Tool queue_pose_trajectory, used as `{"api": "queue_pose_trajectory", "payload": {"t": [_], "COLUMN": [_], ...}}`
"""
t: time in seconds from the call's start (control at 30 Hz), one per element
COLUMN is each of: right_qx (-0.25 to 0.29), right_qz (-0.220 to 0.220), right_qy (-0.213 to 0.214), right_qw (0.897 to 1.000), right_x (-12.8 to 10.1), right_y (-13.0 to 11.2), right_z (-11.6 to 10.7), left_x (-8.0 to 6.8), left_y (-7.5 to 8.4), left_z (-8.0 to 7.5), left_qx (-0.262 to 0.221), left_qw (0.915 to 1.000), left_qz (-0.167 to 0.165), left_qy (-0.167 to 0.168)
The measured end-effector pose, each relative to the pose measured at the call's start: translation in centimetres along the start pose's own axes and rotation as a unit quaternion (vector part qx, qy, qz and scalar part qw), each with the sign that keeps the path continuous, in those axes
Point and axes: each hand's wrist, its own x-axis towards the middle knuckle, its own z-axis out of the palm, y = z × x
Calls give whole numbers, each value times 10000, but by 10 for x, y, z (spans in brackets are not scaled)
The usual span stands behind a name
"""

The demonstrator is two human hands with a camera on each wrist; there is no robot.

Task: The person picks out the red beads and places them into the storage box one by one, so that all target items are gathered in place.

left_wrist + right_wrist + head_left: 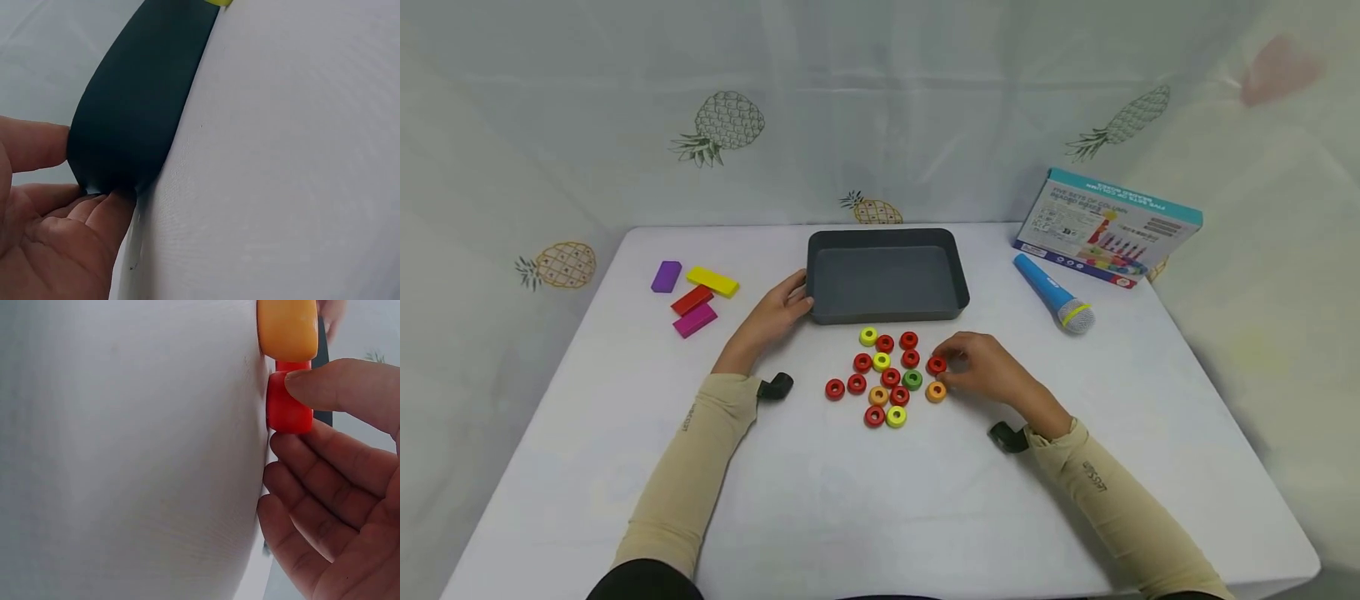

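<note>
At the back of the white table stands a dark grey rectangular tray [887, 283]. My left hand [777, 310] grips its left side near the front corner; in the left wrist view the thumb and fingers [112, 219] are against the tray's outer wall [137, 94]. On the right of a group of small rings, my right hand [988, 367] pinches a red ring [936, 365] low at the table. The right wrist view has the thumb [331, 387] on that red ring [290, 412]. Right beside it lies an orange ring [936, 392].
Several red, yellow, green and orange rings [891, 377] lie in front of the tray. Coloured blocks [696, 320] are at the left. At the right, a blue toy microphone [1048, 287] lies before a printed box [1105, 229]. A patterned curtain [940, 117] hangs behind.
</note>
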Motion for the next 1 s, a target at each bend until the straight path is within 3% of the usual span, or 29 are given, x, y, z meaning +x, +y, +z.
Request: {"api": "queue_pose_trajectory", "payload": {"t": [0.57,0.8,1.0], "right_qx": [125,78,39], "right_qz": [-232,-401,-545], "right_qy": [119,445,689], "right_qw": [9996,9982,9961], "right_x": [2,14,26], "right_y": [-1,-8,-11], "right_z": [-6,-19,-25], "left_x": [2,3,5], "left_y": [-2,-3,-7], "left_z": [-1,-2,-2], "left_qx": [-144,-14,13], "left_qw": [9999,9999,10000], "left_qz": [-85,-163,-38], "left_qy": [17,34,-2]}}
